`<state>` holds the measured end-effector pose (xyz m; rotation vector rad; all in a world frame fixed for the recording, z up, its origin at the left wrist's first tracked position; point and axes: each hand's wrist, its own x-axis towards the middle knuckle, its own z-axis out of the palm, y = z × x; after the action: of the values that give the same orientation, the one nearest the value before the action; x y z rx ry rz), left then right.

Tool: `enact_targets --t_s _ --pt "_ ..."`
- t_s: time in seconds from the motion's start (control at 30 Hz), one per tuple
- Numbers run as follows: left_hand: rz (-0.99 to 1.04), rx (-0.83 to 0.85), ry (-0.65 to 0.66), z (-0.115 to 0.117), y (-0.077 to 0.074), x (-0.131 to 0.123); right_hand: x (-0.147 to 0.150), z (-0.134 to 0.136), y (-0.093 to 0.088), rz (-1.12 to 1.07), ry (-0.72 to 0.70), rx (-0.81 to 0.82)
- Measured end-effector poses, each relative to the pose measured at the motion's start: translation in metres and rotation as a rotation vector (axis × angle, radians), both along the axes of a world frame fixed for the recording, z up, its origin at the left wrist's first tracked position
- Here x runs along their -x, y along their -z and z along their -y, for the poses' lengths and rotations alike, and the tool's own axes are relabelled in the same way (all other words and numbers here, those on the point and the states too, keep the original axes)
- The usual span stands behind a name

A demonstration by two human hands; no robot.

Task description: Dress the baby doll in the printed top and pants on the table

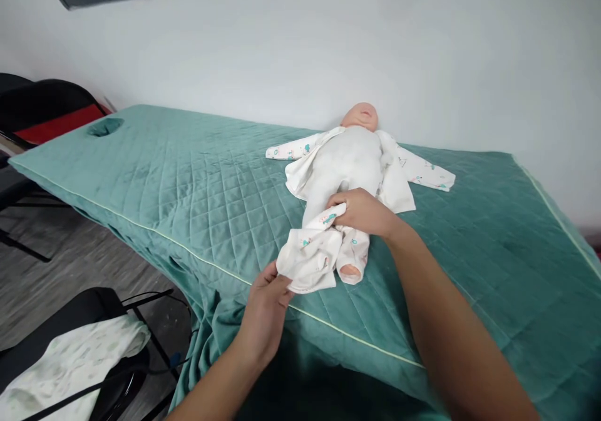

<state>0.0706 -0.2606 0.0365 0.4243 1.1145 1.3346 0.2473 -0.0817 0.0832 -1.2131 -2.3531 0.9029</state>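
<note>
A baby doll (347,158) with a white cloth body lies on its back, head toward the wall. Its arms are in the sleeves of a white printed baby shirt (397,189), which is spread open at the front. White printed baby pants (313,255) are around the doll's lower legs, and one foot shows at a leg opening. My left hand (267,308) pinches the lower edge of the pants leg on the left. Higher up, between the doll's legs, my right hand (359,211) is closed on the waist part of the pants.
A green quilted cover (225,202) lies over the long bed, with a hole (106,126) near its far left end. Black chairs (51,111) stand at the left. Light patterned cloth (77,361) lies on the near one. A white wall (282,51) runs behind the bed.
</note>
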Motion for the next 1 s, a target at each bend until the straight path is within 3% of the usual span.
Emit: enact_targets --t_s 0.2,0.43,0.53,0.67,0.83,1.0 --pt "-0.359 -0.045 0.101 -0.026 -0.001 0.026 0.0 0.004 -0.004 0.116 -0.058 -0.006" --pt "-0.312 -0.101 0.234 -0.037 -0.007 0.024 -0.003 0.004 -0.006 0.05 -0.086 0.039" --pt "-0.275 -0.21 0.184 -0.044 0.001 0.022 -0.007 0.004 -0.006 -0.048 -0.092 0.107" --pt "-0.41 -0.382 0.08 -0.063 0.006 0.027 -0.009 0.005 -0.007 -0.097 -0.075 0.165" --pt "-0.65 -0.517 0.087 -0.101 0.008 0.041 -0.007 0.007 -0.008 -0.136 -0.01 0.157" --pt "-0.778 -0.615 0.078 -0.141 0.026 0.051 -0.006 0.009 -0.01 -0.163 0.007 0.23"
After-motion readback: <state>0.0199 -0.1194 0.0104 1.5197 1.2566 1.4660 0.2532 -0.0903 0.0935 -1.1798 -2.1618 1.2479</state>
